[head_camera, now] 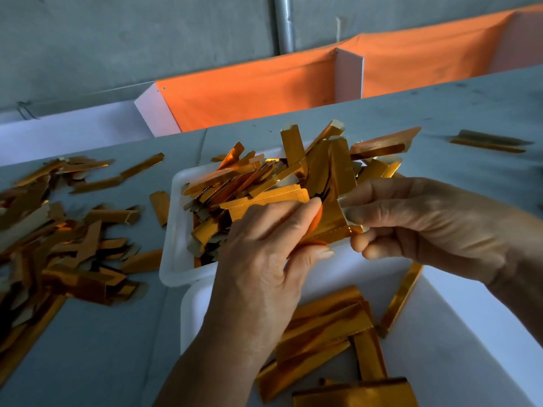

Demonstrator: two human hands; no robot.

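Between both hands sits one shiny gold foil card piece (332, 221), held above the white trays. My left hand (264, 248) pinches its left end with thumb and fingers. My right hand (426, 224) pinches its right end, fingers curled over the edge. Behind the hands, a white tray (176, 230) is heaped with several gold foil strips (264, 183). A nearer white tray (440, 333) holds several folded gold pieces (326, 330). Part of the held piece is hidden by my fingers.
A loose pile of gold strips (58, 236) covers the grey table (102, 348) at left. Two more strips (487, 141) lie at the far right. Orange cloth bins with white dividers (249, 95) run along the table's far edge, below a grey wall and a metal pipe (284, 22).
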